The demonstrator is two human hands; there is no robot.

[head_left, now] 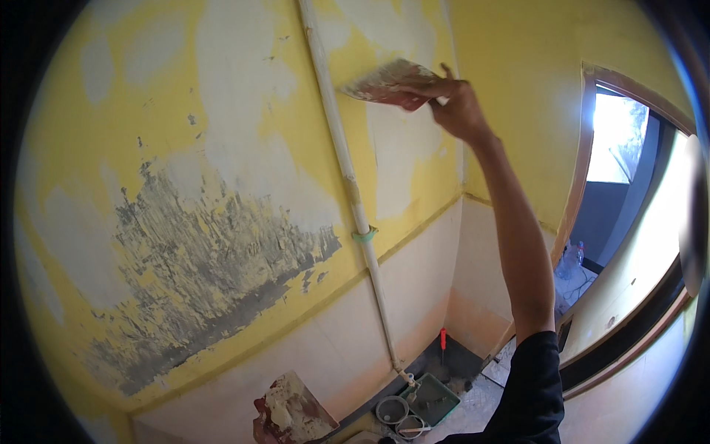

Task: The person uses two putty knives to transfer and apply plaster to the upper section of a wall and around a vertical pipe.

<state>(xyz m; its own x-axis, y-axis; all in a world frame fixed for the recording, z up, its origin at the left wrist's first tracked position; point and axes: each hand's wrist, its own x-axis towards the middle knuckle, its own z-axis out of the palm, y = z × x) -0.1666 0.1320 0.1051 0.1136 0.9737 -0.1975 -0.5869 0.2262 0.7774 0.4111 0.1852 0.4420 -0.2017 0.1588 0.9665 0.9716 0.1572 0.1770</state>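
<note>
My right arm reaches up across the view in a black short sleeve. At its end my right hand point(455, 107) is closed around a wide red putty spreader point(392, 83), its blade smeared with pale putty. The spreader is held at the yellow wall point(421, 185), just right of the vertical pipe point(339, 140); blur hides whether its edge touches. At the bottom, a second red spreader point(296, 411) carries a thick smear of cream putty. What holds it up, if anything, cannot be seen. My left hand does not show.
Grey scraped plaster point(222, 259) and whitish patches mark the wall left of the pipe. Below stand a green tray point(436, 399) and round tubs point(390, 409). A red-handled screwdriver-like tool point(443, 339) is upright near the corner. A doorway point(584, 148) opens at right.
</note>
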